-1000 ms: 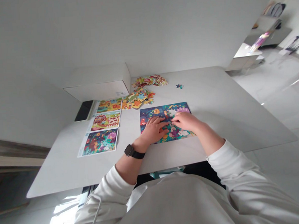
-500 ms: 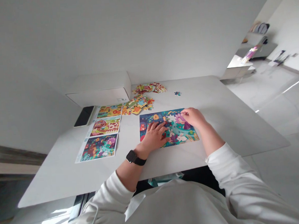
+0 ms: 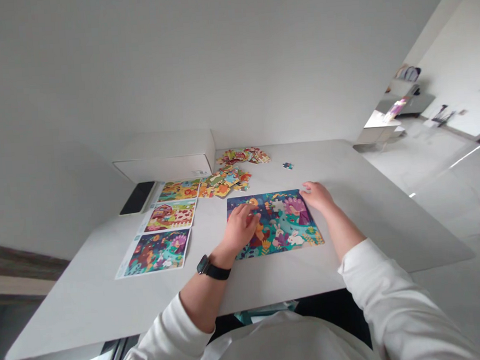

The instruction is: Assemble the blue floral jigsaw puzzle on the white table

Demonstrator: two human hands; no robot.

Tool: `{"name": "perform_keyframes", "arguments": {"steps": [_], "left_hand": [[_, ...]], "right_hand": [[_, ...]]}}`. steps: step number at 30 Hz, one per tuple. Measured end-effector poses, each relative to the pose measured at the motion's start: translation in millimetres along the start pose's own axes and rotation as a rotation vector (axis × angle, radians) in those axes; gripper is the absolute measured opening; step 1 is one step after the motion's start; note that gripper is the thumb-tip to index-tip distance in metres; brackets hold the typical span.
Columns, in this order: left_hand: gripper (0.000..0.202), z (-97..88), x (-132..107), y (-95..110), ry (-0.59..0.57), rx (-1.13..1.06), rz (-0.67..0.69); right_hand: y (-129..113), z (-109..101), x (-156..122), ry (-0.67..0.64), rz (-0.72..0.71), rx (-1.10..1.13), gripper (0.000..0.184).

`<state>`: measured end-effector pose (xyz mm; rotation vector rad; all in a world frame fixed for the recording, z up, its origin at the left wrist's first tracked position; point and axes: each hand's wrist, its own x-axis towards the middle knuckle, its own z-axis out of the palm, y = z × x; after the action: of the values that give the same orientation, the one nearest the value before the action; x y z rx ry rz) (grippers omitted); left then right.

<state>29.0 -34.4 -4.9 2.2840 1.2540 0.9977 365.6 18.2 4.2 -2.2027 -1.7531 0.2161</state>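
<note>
A colourful jigsaw puzzle (image 3: 295, 239) with rabbits and a purple peacock lies in front of me, with a small pale gap in its upper middle. My left hand (image 3: 241, 225) rests over the puzzle's left part, its fingers apart and bent a little, holding nothing. At the upper right corner of the puzzle is my right hand (image 3: 317, 195), thumb and fingers apart at the edge with nothing seen between them. One loose dark blue puzzle piece (image 3: 288, 165) lies on the table beyond the puzzle.
Two heaps of pieces, a yellowish heap (image 3: 226, 181) and a reddish heap (image 3: 242, 156), lie at the back of the white table (image 3: 374, 214). Left of the puzzle are a picture sheet (image 3: 157, 251), a phone (image 3: 137, 198) and a white box (image 3: 161, 168) by the wall.
My left hand has slid left, uncovering more of the puzzle's middle. My right hand has moved off the peacock area to the right edge, its fingers spreading. The view has tilted up slightly.
</note>
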Motion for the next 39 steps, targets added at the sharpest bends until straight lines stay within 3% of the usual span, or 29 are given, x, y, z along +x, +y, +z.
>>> {"name": "perform_keyframes", "arguments": {"steps": [5,12,22,26,29,39], "left_hand": [[0.018,-5.4,1.7,3.7,0.104,-0.048,-0.031],[0.016,-10.9,3.2,1.6,0.165,-0.057,-0.044],[0.016,-6.9,4.1,-4.6,0.134,-0.032,-0.059],[0.017,-6.7,6.9,-4.0,0.124,-0.023,-0.061],[0.019,-7.8,8.0,-4.1,0.129,-0.043,-0.07],[0.02,-5.2,4.7,-2.5,0.091,-0.088,-0.11]], "right_hand": [[0.3,-3.5,51.4,-0.07,0.058,-0.001,0.036],[-20.9,3.7,116.9,-0.069,0.074,0.004,0.042],[-26.3,16.9,159.9,-0.05,0.133,0.034,0.026],[-28.5,12.0,150.8,-0.05,0.222,0.301,0.017],[-29.7,3.6,129.8,-0.094,0.26,0.51,0.02],[-35.6,-45.5,3.4,-0.175,0.081,1.231,0.043]]}}
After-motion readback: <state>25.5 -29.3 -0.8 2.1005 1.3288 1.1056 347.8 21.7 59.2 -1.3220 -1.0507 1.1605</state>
